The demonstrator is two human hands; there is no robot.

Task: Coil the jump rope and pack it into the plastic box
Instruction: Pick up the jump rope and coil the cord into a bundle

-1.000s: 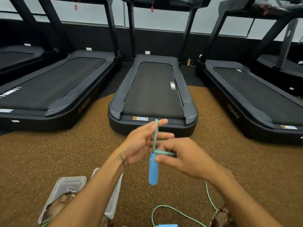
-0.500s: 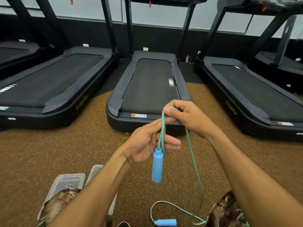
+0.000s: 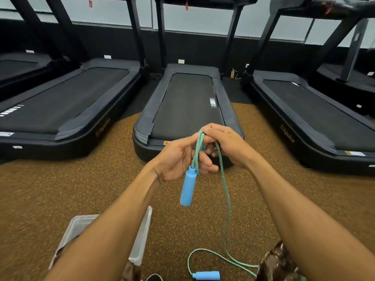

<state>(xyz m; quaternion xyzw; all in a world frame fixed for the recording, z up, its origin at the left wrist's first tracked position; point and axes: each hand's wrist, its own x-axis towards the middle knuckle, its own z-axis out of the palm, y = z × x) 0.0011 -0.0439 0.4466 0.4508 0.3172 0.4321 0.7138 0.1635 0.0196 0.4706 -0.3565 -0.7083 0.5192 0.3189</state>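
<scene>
Right of the plastic box (image 3: 81, 225), on the speckled floor (image 3: 50, 189), lies one blue handle (image 3: 206, 275) of the jump rope (image 3: 222, 171), its cord rising from there. Above and right of the box, the left hand (image 3: 178, 159) has its fingers curled round folded strands, the other handle (image 3: 188, 187) hanging beneath. The right hand (image 3: 227, 142) pinches the loop's top. Far beyond the box stand treadmills (image 3: 188, 106)

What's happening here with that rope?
A person is coiling a jump rope. The left hand holds a few loops, one blue handle dangling below it; the right hand pinches the rope at the loops' top. The other handle lies on the floor with the slack, and the box sits beneath the left arm.
</scene>
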